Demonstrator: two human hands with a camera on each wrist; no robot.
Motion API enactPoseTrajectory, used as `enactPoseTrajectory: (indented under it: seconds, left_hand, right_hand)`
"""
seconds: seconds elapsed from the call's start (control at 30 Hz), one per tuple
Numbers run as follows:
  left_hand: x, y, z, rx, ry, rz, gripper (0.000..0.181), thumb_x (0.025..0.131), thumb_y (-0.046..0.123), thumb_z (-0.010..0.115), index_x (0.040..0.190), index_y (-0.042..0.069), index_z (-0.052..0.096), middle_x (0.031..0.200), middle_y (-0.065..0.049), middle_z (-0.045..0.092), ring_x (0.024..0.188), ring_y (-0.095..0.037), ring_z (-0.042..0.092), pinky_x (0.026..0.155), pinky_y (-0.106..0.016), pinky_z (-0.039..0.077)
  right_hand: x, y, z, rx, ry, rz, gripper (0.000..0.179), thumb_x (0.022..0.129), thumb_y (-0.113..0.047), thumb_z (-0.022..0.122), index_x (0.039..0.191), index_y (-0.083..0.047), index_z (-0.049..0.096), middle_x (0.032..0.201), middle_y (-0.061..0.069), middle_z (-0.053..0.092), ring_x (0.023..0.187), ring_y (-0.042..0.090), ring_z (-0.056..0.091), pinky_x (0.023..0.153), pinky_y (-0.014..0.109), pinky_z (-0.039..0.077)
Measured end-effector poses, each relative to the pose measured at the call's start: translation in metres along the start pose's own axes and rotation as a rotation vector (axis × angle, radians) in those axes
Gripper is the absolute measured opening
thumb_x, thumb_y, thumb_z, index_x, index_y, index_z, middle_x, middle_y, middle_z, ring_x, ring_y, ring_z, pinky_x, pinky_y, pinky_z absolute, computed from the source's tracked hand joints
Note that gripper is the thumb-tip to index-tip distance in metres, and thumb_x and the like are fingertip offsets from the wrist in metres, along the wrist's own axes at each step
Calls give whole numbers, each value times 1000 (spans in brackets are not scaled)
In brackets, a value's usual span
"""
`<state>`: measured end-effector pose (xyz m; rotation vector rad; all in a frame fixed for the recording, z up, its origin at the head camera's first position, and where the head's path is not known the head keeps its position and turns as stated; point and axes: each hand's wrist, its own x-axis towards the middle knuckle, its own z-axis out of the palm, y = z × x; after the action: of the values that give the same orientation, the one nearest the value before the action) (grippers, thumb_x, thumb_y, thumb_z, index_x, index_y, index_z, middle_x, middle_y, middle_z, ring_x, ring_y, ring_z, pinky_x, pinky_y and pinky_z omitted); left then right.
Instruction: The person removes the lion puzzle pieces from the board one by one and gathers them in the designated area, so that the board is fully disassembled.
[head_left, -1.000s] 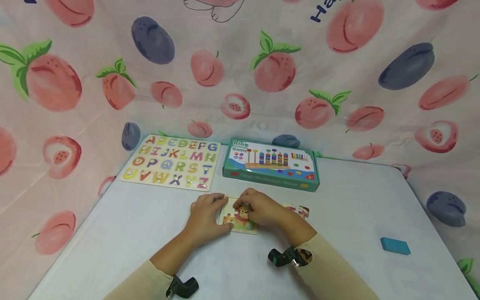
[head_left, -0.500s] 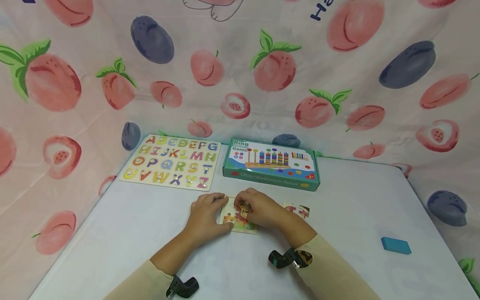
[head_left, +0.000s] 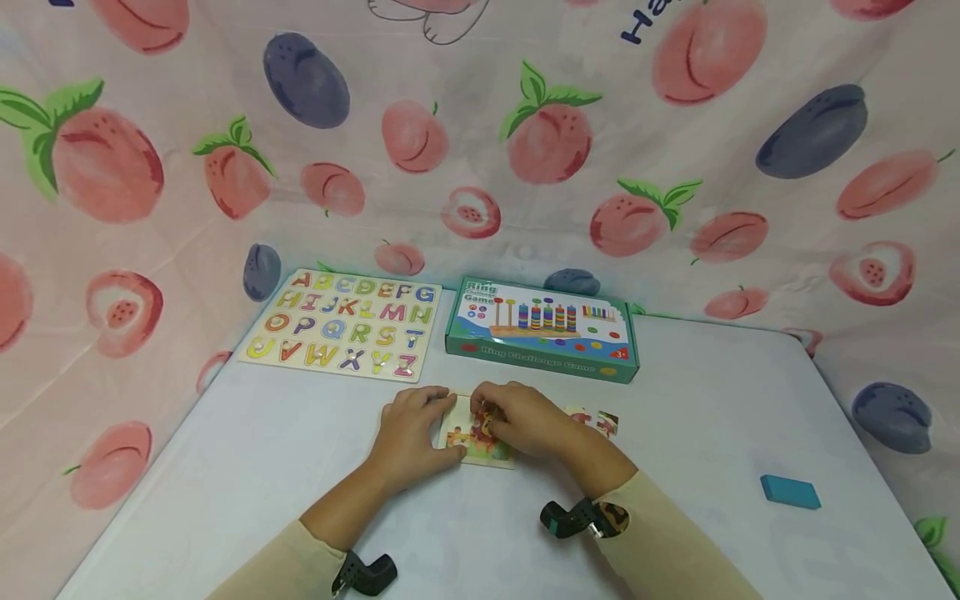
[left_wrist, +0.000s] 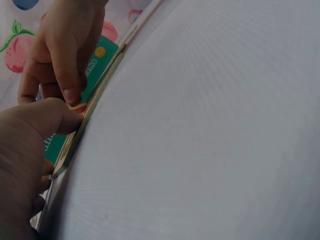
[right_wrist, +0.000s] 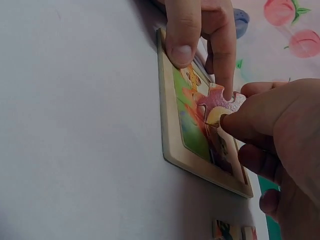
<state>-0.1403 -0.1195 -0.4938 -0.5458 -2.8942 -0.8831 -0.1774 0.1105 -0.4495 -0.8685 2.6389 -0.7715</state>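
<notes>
Seemingly, the puzzle is part-filled — left hand spread on its edge, right hand pinching a piece — with loose pieces to the hands' right unplaced.

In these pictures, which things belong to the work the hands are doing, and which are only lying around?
In the job:
puzzle board, held by the left hand
puzzle piece, pinched in the right hand
loose puzzle pieces nearby, probably

Only lying around, it seems:
letter board
ring game box
blue block
</notes>
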Motion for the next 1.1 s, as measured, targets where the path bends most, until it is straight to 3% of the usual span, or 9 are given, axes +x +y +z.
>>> enactPoseTrajectory:
  seconds: [0.13,0.43,0.73,0.93,1.1]
  left_hand:
    - [0,0,0,1,1,1,78,79,45,90,145,9,68,149,-6,60,140,-31,46,103,-53,38]
    - [0,0,1,-2,-4,-8,78,79,44,90,145,8,68,149,-6,60,140,-31,46,104,-53,38]
    - [0,1,1,-3,-11,-21,80,79,45,90,146,8,67,150,-6,59,140,-30,46,104,-52,38]
    - [1,1,2,5,-4,-18,79,79,44,90,146,9,67,150,-6,59,139,-30,46,103,-51,38]
    - [1,1,2,3,-3,-20,79,79,43,91,145,8,67,150,-6,59,139,-30,46,104,-52,38]
  right_hand:
    - [-1,2,-3,62,-12,24,24,101,-7,67,116,-25,63,96,-8,67,91,16,59,84,38,51]
    - [-6,6,-10,222,-26,41,28,96,-4,68,115,-23,65,98,-7,66,89,16,60,78,33,52]
    - [-20,19,-22,336,-61,101,28,93,-2,66,113,-21,66,91,1,62,67,17,57,55,31,51]
    - [-33,31,-29,390,-54,131,22,95,-2,67,112,-16,67,94,3,67,70,25,66,62,39,60]
    - [-45,42,-33,367,-39,114,20,94,0,68,109,-13,67,90,2,66,76,22,67,69,35,60]
